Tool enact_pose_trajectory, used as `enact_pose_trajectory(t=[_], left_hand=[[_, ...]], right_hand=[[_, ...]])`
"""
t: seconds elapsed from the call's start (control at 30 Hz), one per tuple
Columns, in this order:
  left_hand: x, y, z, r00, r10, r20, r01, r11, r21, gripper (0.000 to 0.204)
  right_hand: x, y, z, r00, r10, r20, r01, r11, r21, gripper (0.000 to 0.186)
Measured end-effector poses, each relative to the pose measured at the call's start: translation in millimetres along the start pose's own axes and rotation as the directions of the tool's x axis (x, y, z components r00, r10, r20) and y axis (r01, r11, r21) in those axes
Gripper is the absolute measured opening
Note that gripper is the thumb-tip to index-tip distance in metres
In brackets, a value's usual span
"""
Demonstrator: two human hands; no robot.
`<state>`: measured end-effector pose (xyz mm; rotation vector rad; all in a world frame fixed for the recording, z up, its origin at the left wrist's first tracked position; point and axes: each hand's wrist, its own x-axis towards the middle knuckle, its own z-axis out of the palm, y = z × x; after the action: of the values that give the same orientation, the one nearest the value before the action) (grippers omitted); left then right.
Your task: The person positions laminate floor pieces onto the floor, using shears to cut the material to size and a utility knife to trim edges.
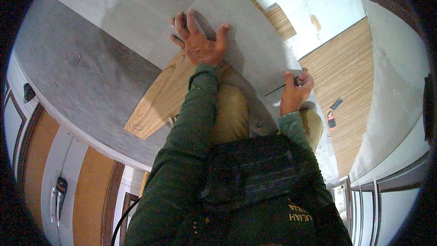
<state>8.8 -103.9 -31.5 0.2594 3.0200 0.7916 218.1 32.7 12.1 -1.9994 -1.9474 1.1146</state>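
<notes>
My left hand lies with fingers spread on a large pale grey sheet on the floor, pressing near its middle. At the sheet's right edge my right hand is closed in a pinch. Something small and dark shows between its fingers, too hidden to name. A thin dark line runs from these fingers to the left; whether it is a tool or a cut in the sheet I cannot tell. Beside my left forearm is a wood-patterned plank, partly covered by the arm.
Wood-patterned flooring covers the right side, with a red and black tool and a small dark grey piece on it. Wood-patterned offcuts lie ahead on the pale floor. Darker grey floor stretches left, toward cabinet doors.
</notes>
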Motion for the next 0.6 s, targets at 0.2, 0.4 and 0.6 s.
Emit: enact_pose_trajectory(t=[0.2,0.4,0.6], left_hand=[[0.4,4.4,1.1,1.0,-0.014,-0.027,0.014,1.0,-0.006,0.093],[2.6,4.3,2.4,1.0,-0.017,-0.014,0.017,0.999,-0.034,0.088],[3.0,3.8,0.1,1.0,0.002,0.027,-0.001,1.0,-0.029,0.086]], right_hand=[[0.3,0.6,5.7,1.0,-0.016,-0.027,0.018,0.997,0.079,0.045],[-1.5,-3.2,4.8,1.0,0.0,-0.028,0.003,0.994,0.111,0.056],[2.3,2.8,8.3,0.996,0.001,-0.09,0.007,0.997,0.083,0.053]])
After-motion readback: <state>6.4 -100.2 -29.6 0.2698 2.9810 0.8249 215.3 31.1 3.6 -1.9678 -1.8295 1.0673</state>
